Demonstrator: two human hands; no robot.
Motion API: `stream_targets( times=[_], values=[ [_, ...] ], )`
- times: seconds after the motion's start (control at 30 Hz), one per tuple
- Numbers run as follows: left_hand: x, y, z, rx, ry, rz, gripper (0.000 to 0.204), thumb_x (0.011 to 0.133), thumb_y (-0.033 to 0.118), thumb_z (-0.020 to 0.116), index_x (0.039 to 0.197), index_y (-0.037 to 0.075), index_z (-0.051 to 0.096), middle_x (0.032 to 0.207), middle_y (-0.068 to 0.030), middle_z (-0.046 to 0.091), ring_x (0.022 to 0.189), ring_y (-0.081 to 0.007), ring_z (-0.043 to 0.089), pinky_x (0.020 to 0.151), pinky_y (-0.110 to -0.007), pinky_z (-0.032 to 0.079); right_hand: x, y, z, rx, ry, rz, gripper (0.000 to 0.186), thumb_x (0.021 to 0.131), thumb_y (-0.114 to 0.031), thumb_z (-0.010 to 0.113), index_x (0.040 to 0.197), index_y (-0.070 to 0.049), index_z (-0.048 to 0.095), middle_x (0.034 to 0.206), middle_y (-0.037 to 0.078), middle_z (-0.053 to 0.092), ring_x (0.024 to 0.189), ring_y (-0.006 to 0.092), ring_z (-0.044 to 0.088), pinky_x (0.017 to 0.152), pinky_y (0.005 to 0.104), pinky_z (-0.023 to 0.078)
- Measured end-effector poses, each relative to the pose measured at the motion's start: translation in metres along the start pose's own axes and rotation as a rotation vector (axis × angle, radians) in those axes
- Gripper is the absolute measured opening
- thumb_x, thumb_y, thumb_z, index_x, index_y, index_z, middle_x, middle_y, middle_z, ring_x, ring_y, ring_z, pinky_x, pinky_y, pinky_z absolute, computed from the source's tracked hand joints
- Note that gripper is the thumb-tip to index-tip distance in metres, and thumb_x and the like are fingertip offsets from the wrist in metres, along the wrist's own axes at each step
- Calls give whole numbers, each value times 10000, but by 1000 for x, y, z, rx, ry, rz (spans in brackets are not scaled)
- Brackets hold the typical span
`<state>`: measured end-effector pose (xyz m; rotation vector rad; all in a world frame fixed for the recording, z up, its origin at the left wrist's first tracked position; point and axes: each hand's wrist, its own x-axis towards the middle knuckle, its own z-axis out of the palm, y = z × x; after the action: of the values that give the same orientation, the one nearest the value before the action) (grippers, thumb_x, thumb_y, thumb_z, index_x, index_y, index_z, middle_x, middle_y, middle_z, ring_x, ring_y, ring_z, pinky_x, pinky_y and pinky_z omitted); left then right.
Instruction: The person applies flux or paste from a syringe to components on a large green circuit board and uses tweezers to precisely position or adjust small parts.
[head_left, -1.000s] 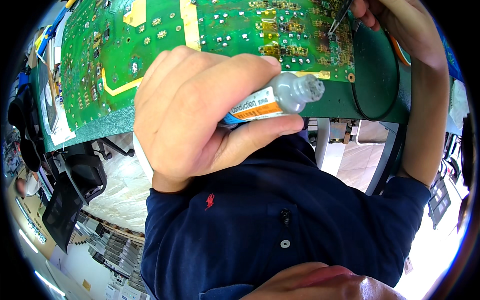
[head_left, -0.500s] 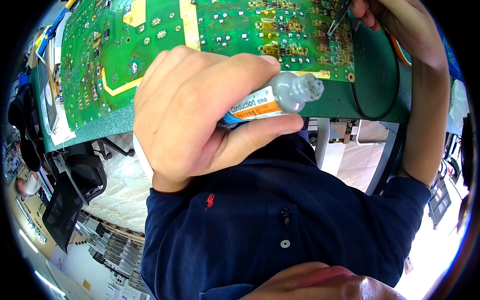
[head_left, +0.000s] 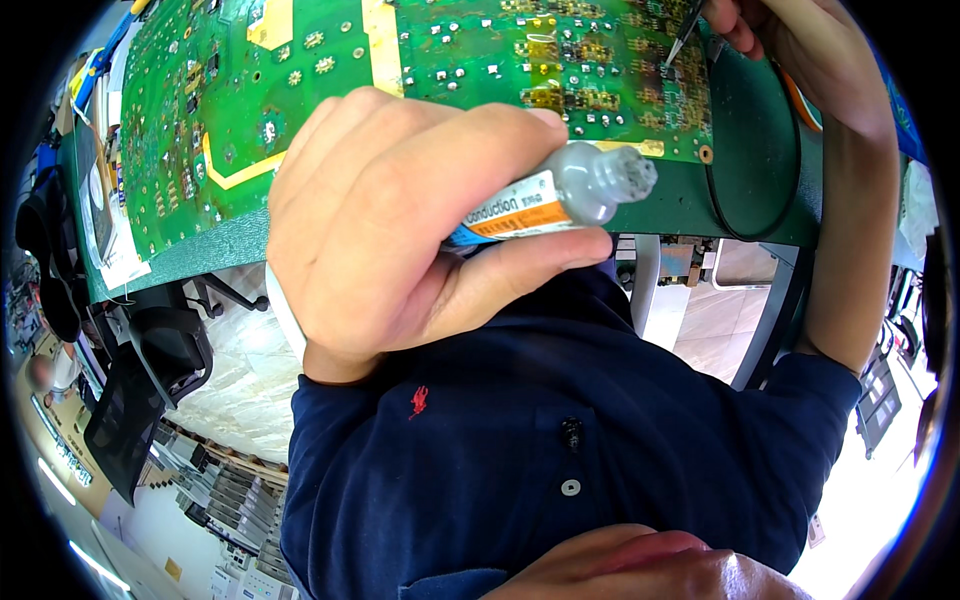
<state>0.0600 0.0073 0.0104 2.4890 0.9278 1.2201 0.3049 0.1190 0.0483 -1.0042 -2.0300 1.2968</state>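
My left hand is wrapped round a small bottle with a white, blue and orange label. The bottle is tilted toward the right, and its uncapped neck shows grey matter at the mouth. It is held in front of the near edge of a large green circuit board. At the upper right, my right hand grips dark tweezers. Their tips point down at the small parts near the board's right end; whether they touch is too small to tell. The top of the right hand runs out of the picture.
The board lies on a green tabletop. A black cable loops beside its right corner, near an orange-and-white object. Papers lie along the table's left edge. A black chair stands at the left, and another person is far behind.
The bottle has shifted slightly to the right in my left hand's grip. The tweezer tips have moved slightly right and look closer together. The board sits slightly further right in the picture.
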Motion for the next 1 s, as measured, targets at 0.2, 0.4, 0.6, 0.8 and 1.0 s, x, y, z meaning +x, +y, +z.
stream_targets(
  times=[0.2,0.4,0.6,0.8,1.0],
  values=[
    [-2,-1,5,-19,65,24,642,638,303,874,1045,-90,570,870,-151,664,627,-165,546,578,-248,399,1,-3,2,-37,-7,1,372,997,-332,472,822,-18,566,587,24,574,461,49,526,425,159,410],
    [0,0,3,19,35,12,641,634,298,876,1043,-92,572,848,-145,660,623,-168,542,574,-247,395,1,-1,1,-6,-3,3,374,996,-329,474,816,-17,572,574,22,578,449,49,520,417,161,406],
    [0,-2,4,-28,61,28,630,627,293,880,1026,-93,582,843,-144,656,619,-169,536,563,-251,391,1,-3,3,-26,6,-7,371,996,-325,477,816,-17,578,571,24,581,445,50,519,414,161,405],
    [-1,4,2,13,12,-40,638,632,295,878,1033,-97,575,860,-149,659,625,-166,540,569,-244,394,1,-2,3,-29,10,-8,365,995,-321,479,817,-19,579,573,23,582,446,50,519,415,160,404],
    [-1,-2,4,-21,55,28,653,636,299,876,1051,-97,564,872,-152,661,634,-167,546,571,-244,398,1,0,0,-6,-22,-31,358,992,-319,487,820,-20,580,579,21,584,449,49,521,418,161,408]
  ],
)
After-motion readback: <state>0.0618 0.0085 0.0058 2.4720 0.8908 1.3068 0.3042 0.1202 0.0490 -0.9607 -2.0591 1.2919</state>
